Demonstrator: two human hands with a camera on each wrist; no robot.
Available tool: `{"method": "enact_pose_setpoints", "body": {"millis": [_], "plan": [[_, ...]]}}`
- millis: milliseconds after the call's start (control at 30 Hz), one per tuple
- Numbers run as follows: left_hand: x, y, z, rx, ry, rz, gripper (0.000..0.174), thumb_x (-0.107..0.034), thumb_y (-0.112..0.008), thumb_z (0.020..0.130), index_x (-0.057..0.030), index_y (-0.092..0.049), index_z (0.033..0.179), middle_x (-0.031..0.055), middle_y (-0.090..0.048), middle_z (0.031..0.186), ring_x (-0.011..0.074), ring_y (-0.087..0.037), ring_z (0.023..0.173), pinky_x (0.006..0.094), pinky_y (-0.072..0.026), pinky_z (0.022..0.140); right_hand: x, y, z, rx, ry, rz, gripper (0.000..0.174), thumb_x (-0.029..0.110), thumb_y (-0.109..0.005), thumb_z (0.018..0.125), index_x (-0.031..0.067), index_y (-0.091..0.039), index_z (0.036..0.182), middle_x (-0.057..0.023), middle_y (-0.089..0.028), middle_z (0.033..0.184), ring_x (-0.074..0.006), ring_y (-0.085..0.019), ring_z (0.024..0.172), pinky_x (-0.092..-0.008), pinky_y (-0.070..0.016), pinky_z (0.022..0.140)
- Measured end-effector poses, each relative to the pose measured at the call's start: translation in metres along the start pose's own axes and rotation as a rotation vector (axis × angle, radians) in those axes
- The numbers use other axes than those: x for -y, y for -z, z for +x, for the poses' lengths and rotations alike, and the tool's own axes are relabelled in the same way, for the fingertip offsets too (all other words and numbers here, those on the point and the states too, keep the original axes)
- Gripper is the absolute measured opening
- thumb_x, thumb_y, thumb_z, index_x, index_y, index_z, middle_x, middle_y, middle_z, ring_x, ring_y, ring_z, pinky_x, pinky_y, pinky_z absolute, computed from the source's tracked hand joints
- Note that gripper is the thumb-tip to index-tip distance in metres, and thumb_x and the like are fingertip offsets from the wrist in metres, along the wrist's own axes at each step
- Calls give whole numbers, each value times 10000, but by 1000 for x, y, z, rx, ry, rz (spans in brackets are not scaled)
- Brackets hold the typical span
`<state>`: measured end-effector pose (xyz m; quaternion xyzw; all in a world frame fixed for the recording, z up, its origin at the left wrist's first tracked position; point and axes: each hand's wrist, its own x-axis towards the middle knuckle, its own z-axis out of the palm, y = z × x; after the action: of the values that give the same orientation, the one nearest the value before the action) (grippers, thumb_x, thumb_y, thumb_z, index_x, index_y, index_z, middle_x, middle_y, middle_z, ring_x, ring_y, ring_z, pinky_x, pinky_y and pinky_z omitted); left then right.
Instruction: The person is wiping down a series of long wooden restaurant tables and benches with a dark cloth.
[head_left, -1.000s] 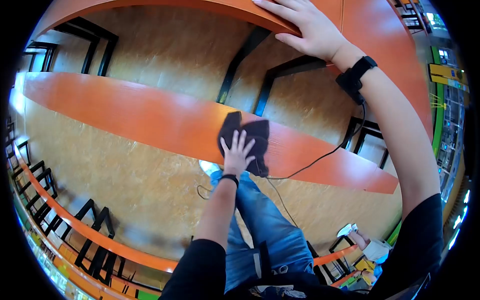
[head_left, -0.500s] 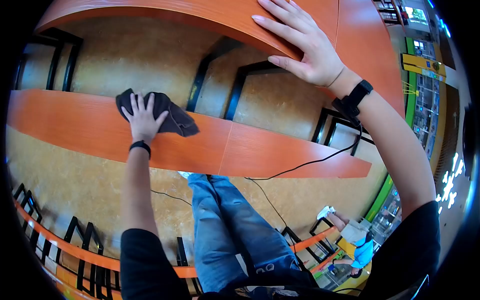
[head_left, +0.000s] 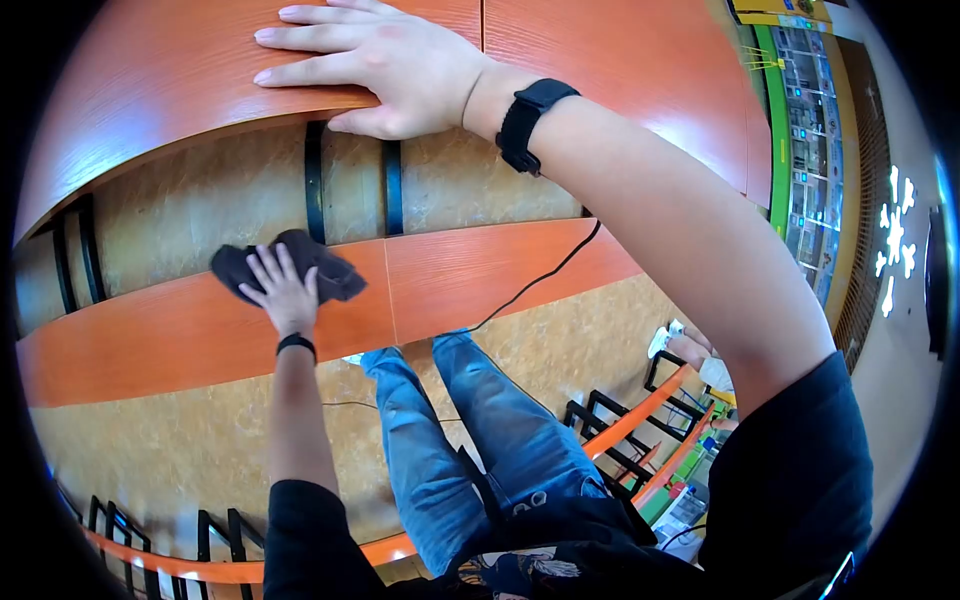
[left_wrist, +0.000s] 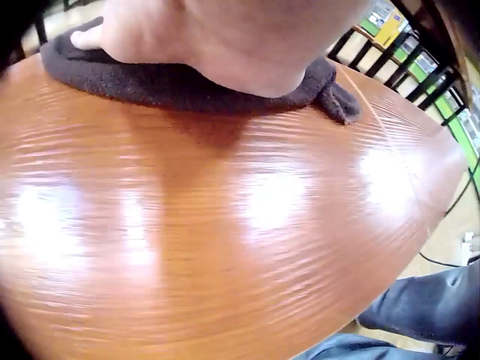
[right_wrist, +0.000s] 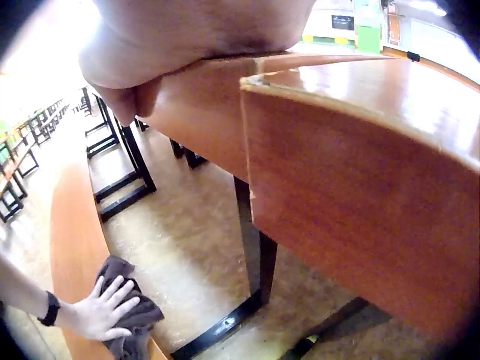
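In the head view my left hand (head_left: 286, 300) lies with fingers spread on a dark, crumpled cloth (head_left: 342, 280), pressing it against the orange bench (head_left: 180, 335). The cloth hangs slightly past the bench's far edge. Low over the bench, the left wrist view shows the fuzzy cloth (left_wrist: 180, 90) bunched under the palm. My right hand (head_left: 405, 75) rests flat on the orange table (head_left: 190, 95), fingers extended across its top and thumb by the near edge. From the right wrist view, the left hand (right_wrist: 94, 313) also appears spread over the cloth.
Black metal legs (head_left: 316, 185) stand between table and bench. A thin black cable (head_left: 540, 280) runs from near the right wrist across the bench. More orange benches (head_left: 640, 410) stand behind my legs, with another person's legs (head_left: 690, 345) near them.
My left hand has slid the cloth left along the bench, then a little back toward the seam. The right hand stays on the table while the head view has shifted.
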<state>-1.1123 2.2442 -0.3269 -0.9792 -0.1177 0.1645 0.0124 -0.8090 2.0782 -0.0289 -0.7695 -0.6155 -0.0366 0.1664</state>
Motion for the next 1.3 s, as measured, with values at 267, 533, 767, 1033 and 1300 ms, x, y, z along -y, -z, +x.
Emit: {"method": "enact_pose_setpoints", "body": {"millis": [267, 533, 767, 1033, 1300], "plan": [[-129, -22, -68, 97, -538, -329, 814, -620, -581, 929, -271, -338, 1623, 123, -140, 1735, 370, -95, 1595, 741, -67, 1203, 2, -1, 8, 10, 19, 31, 666, 258, -728, 845, 261, -550, 1487, -52, -449, 1606, -277, -358, 1514, -478, -266, 1268], [-160, -45, -175, 291, -813, -322, 810, -571, -680, 883, -294, -398, 1590, 66, -196, 1724, 291, -126, 1596, 660, -85, 1249, 6, -2, 11, 14, -4, 72, 593, 229, -697, 873, 248, -574, 1454, -64, -464, 1591, -281, -372, 1507, -489, -281, 1258], [-136, -40, -114, 137, -871, -280, 692, -577, -666, 890, -383, -480, 1528, -4, -245, 1711, 218, -200, 1575, 633, -114, 1254, 8, -10, 11, -55, 8, 99, 566, 224, -687, 858, 232, -610, 1418, -58, -504, 1558, -269, -382, 1500, -478, -281, 1255], [-183, 32, -37, 235, -159, -316, 862, -450, -728, 874, -307, -325, 1622, 156, -112, 1727, 433, -60, 1586, 787, -110, 1164, 4, -13, 34, -75, 98, -17, 117, 183, -647, 817, 132, -724, 889, -68, -708, 1098, -282, -651, 1029, -445, -527, 837], [-280, -33, -95, 275, -52, -217, 664, -139, -551, 892, -177, -436, 1545, 246, -131, 1701, 509, -64, 1566, 825, -69, 1132, 67, -24, -21, -295, -133, 281, 695, 318, -681, 830, 128, -549, 1486, -325, -314, 1613, -524, -299, 1499, -623, -242, 1239]]}}
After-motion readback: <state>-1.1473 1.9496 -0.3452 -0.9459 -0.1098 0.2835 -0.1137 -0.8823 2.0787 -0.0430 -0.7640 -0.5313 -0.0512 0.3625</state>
